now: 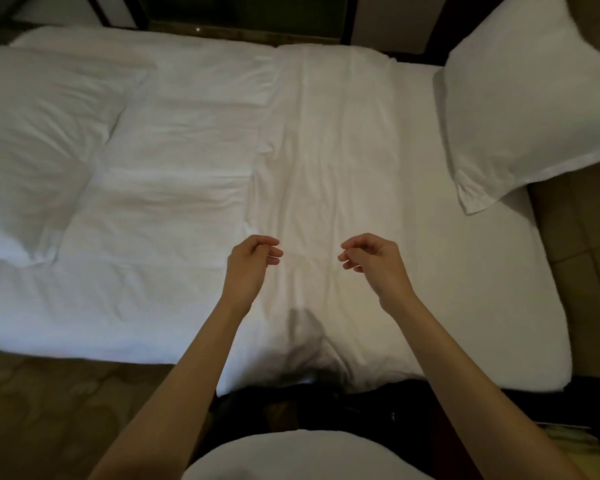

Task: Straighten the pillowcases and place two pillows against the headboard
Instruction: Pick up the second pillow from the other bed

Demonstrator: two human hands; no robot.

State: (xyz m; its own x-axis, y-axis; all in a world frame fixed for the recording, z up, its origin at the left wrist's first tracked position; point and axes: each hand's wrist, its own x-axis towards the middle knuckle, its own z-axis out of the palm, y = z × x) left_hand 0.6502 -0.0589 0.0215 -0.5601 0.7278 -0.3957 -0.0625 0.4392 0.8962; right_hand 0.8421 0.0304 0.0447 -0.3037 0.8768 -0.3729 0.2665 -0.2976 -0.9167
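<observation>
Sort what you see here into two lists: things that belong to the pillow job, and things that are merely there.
Belongs to the job:
flat pillow lying mid-bed
plump pillow at the right
left hand and right hand, both empty, fingers loosely curled

Merely there:
duvet with its lumpy fold at the left
floor

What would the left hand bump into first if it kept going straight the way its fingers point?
The left hand has curled fingers aimed at the right hand, so it would probably meet that hand first. Only the white sheet lies beneath the gap; depth is unclear.
</observation>
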